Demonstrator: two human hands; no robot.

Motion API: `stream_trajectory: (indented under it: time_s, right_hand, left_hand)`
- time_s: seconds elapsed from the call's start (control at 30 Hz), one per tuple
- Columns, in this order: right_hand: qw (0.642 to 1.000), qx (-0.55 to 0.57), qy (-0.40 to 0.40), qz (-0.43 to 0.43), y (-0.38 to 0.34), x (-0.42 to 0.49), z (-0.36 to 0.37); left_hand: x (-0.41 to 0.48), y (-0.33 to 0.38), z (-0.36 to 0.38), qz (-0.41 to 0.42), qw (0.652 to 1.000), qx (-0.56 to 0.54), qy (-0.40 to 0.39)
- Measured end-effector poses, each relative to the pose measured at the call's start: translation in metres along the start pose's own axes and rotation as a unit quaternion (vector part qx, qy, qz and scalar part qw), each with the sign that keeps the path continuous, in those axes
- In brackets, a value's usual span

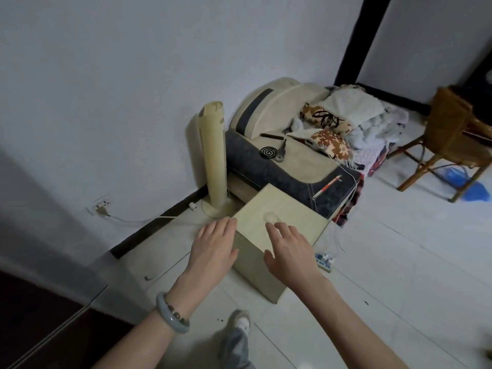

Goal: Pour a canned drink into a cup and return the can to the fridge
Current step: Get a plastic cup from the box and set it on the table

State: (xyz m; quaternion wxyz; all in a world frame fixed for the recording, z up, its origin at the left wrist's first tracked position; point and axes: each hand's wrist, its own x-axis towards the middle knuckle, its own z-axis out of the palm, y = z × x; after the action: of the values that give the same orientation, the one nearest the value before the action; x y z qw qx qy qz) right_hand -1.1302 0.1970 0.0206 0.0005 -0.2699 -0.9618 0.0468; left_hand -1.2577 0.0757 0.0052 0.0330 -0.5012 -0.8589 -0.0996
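"As I look down from my head, my left hand (213, 246) is at the left edge of the pale wooden box (298, 209) and my right hand (290, 251) is over its top. The fingers are straight, a little spread, and hold nothing."

"And the cup?"

"Just beyond my right fingertips (269, 226), a faint round shape (270, 217) lies on the box top. Whether it is the cup I cannot tell."

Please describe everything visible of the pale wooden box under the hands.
The box is a pale cube-like block with a wood-grain look; its flat top and two sides show. It stands upright on the white tiled floor, beside the sofa. A faint round thing lies on its top. The left hand is at its left top edge, the right hand over the top; contact is unclear.
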Motion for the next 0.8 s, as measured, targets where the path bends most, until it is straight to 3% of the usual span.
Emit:
stream_trajectory:
  time_s: [0.47,0.8]
  right_hand:
    - [0.99,0.043,0.003,0.135,0.094,0.143,0.026]
    - [0.969,0.068,-0.07,0.227,0.132,0.177,0.077]
  left_hand:
    - [0.2,-0.025,0.056,0.1,0.992,0.007,-0.079]
    - [0.264,-0.038,0.12,0.164,0.974,-0.011,-0.157]
